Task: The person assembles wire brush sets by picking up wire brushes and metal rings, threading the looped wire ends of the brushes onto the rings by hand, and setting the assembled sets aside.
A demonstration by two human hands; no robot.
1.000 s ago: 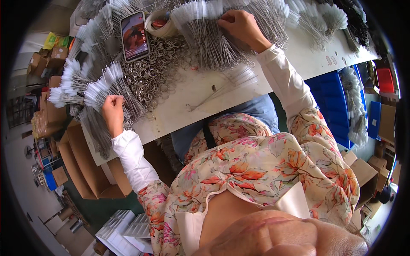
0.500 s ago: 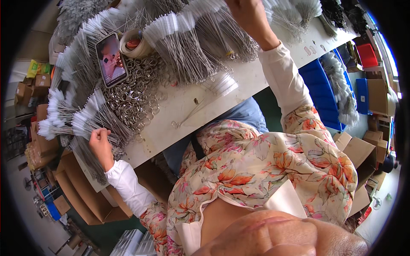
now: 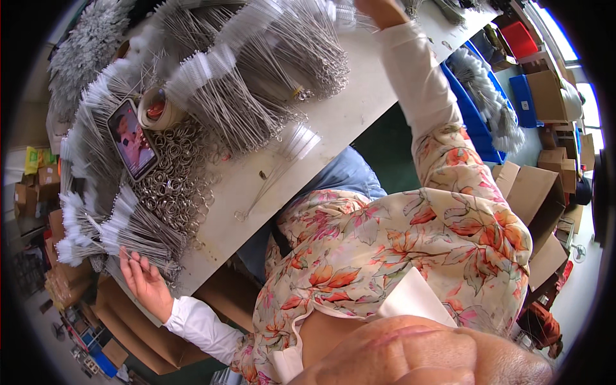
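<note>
Head view. The person's left hand [image 3: 146, 282], at the lower left of the frame, is turned palm-up with its fingers loosely parted and slightly curled. The fingertips lie against or just beside a bundle of white-bristled wire brushes [image 3: 144, 224]; from here I cannot tell whether they touch. The right hand [image 3: 383, 10] is cut off by the upper edge, so I cannot tell whether it is spread, pressed together or pinching anything. Larger sheaves of twisted-wire brushes [image 3: 237, 106] fan across the upper centre, bristles toward the upper left; a few loose brushes [image 3: 301, 141] lie at mid-frame on the pale tabletop [image 3: 366, 83]. Left of centre, metal split rings [image 3: 173, 173] form a heap beside a lit smartphone [image 3: 133, 140] and a tape roll [image 3: 172, 117]. At the upper right, a blue crate [image 3: 471, 117] holds further brushes.
</note>
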